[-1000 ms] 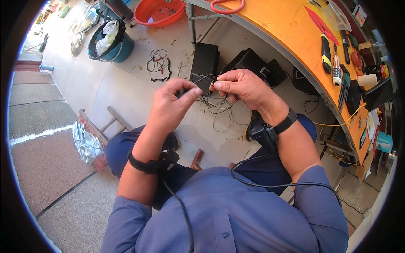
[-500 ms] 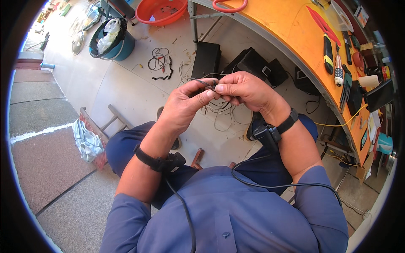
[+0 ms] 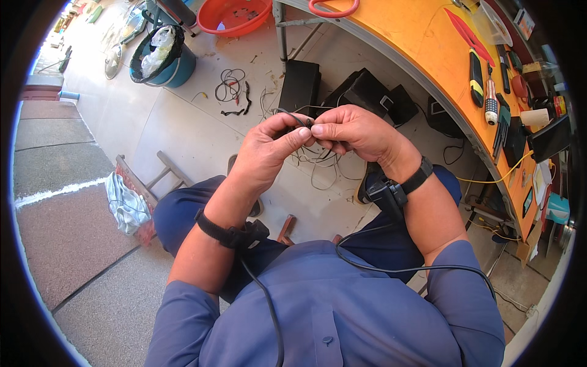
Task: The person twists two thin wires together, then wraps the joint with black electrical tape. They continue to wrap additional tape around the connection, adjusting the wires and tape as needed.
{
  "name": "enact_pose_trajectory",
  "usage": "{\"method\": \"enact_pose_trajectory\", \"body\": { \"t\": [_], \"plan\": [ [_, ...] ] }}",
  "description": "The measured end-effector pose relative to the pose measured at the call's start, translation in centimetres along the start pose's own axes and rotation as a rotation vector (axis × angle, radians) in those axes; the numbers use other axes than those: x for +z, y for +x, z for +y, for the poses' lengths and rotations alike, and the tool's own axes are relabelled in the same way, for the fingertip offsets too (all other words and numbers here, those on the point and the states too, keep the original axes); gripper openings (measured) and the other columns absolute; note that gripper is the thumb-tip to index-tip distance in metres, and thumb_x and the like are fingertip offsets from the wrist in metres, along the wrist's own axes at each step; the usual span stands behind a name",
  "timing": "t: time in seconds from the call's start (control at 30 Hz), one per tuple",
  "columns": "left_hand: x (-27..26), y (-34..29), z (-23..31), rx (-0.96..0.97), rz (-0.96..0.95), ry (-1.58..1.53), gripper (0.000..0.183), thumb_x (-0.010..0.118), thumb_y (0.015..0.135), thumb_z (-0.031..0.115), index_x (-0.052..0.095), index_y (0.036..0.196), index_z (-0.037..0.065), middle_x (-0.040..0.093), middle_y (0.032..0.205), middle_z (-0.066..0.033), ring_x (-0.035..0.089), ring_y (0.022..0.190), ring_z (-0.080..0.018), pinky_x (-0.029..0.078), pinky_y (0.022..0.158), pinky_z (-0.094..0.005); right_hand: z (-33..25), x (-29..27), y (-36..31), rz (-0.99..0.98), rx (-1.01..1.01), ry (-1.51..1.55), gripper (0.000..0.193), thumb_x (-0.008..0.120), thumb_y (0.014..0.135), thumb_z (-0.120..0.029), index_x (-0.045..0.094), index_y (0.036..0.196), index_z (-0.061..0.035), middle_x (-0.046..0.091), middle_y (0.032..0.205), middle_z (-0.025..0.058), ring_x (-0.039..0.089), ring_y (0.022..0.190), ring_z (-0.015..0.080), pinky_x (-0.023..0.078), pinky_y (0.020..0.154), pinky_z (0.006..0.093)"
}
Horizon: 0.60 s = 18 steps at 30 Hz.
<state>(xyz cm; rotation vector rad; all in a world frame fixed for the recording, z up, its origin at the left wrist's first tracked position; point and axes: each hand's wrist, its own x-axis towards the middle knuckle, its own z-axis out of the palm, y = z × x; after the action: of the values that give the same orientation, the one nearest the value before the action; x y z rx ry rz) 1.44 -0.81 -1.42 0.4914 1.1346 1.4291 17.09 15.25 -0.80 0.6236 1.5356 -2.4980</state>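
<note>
Both my hands meet in front of me, above the floor, fingertips almost touching. Between thumb and fingers my left hand pinches a thin dark cable, which loops up over its fingers. My right hand is closed in a pinch at the same spot, on a small dark piece at the cable; the fingertips hide most of it. Below and behind the hands lies a tangle of thin cables on the floor. Black boxes stand just beyond.
An orange workbench curves along the right, bearing a utility knife, a screwdriver and hex keys. A blue bucket and a red basin stand far left. Loose wires lie nearby. A cloth hangs on a low stool at left.
The fingertips have shifted slightly at the cable, and its loop over my left fingers has moved a little. The small dark piece is now more covered. Both arms stay in place.
</note>
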Motion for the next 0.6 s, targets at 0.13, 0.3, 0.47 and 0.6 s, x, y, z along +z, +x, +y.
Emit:
{"method": "enact_pose_trajectory", "body": {
  "t": [0.13,0.3,0.47,0.6],
  "plan": [
    [-0.1,0.0,0.0,0.012,-0.002,0.031,0.02,0.072,0.097,0.011,0.067,0.113,0.0,0.07,0.102,-0.0052,0.066,0.095,-0.0133,0.053,0.09,-0.0282,0.1,0.0,-0.1,-0.011,0.015,0.012,0.024,0.068,0.099,-0.029,0.076,0.099,-0.0057,0.061,0.073,-0.0039,0.048,0.057,0.0042,0.035,0.053,0.0187],
    [0.0,0.0,0.0,0.026,0.008,0.047,0.018,0.073,0.097,0.012,0.068,0.11,0.001,0.069,0.101,-0.0041,0.064,0.094,-0.012,0.051,0.088,-0.0269,0.0,-0.1,-0.1,0.019,0.009,-0.007,0.022,0.067,0.099,-0.025,0.075,0.102,-0.005,0.064,0.076,-0.0022,0.051,0.059,0.0053,0.039,0.055,0.0197],
    [-0.1,0.0,0.1,0.028,0.048,0.06,0.016,0.073,0.097,0.012,0.068,0.108,0.002,0.068,0.1,-0.0013,0.06,0.095,-0.0093,0.049,0.087,-0.0257,0.0,0.4,-0.1,0.143,-0.144,-0.099,0.018,0.073,0.094,-0.015,0.074,0.106,-0.0013,0.068,0.081,0.0001,0.056,0.067,0.0047,0.046,0.061,0.0207],
    [-0.1,0.1,-0.1,0.04,0.06,0.033,0.014,0.073,0.096,0.011,0.069,0.107,0.002,0.068,0.099,-0.0005,0.059,0.093,-0.0089,0.048,0.085,-0.0253,0.1,1.1,-0.2,0.222,-0.251,-0.229,0.018,0.078,0.09,-0.01,0.074,0.105,0.0013,0.07,0.085,0.0012,0.06,0.074,0.005,0.05,0.067,0.0215]
  ]
}}
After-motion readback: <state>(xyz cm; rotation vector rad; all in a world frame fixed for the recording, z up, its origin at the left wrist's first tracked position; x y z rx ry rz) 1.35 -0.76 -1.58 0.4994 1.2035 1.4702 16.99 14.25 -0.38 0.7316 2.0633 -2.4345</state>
